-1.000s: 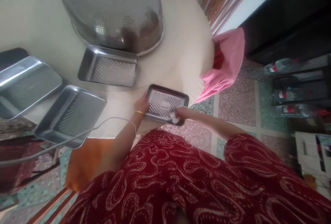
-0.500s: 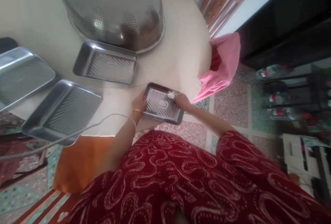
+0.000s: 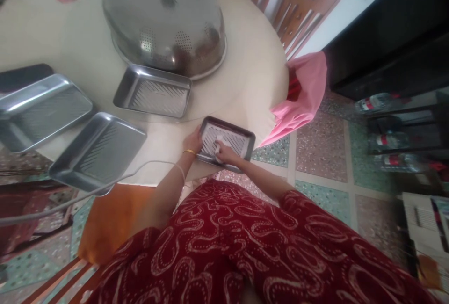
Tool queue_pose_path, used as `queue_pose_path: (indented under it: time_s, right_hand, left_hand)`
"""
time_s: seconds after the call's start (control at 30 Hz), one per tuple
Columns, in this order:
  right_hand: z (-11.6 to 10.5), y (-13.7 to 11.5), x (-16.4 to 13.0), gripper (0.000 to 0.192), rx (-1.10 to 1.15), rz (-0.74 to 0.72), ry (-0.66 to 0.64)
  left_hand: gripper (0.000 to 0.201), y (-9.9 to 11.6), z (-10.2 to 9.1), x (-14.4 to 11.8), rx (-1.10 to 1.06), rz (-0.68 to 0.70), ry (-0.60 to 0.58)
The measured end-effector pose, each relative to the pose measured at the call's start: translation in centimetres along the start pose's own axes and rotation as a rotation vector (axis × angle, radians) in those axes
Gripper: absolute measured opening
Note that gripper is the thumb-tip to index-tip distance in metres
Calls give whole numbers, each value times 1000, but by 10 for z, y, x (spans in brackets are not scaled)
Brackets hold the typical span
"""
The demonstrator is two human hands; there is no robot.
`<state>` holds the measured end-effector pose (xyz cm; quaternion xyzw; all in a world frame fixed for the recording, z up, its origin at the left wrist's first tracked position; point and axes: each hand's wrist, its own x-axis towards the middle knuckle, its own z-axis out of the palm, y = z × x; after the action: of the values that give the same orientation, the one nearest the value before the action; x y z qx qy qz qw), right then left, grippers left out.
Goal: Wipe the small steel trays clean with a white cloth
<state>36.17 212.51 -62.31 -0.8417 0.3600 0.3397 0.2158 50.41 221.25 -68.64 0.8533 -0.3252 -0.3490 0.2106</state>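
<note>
I read the small tray (image 3: pixel 229 142) at the near table (image 3: pixel 245 75) edge, partly overhanging it. Left hand (image 3: pixel 194 141) clamps the tray's left rim, fingers closed on it. Right hand (image 3: pixel 225 154) is inside the tray, fingers pinched together on a white wad (image 3: pixel 218 145), pressed to the ribbed base near its left-centre. Three more trays lie on the table: one (image 3: pixel 153 91) just beyond, two (image 3: pixel 98 150) (image 3: pixel 42 110) to the left, well apart from the hands. A domed cover (image 3: pixel 164 18) sits at the far side, touching the nearest of them. Pink cloth (image 3: pixel 301 93) hangs at the right, off the table.
</note>
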Motion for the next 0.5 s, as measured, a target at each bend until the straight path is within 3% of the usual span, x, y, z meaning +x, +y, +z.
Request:
queue_pose_path:
  time_s: [0.13,0.3,0.4,0.5]
  right_hand:
    - [-18,-15,35,65,61,36,205]
    - [-24,10,32,59,43,51,420]
    - [-14,9,38,51,34,52,480]
    - [-6,-16,64,45,44,-4,471]
  left_hand:
    - [53,1,-5,-3,24,-14,-44]
    - [52,2,-6,-6,-7,-17,-36]
    - [51,0,-3,-4,-31,-17,-36]
    - [51,-1,-3,-3,-48,-28,-31]
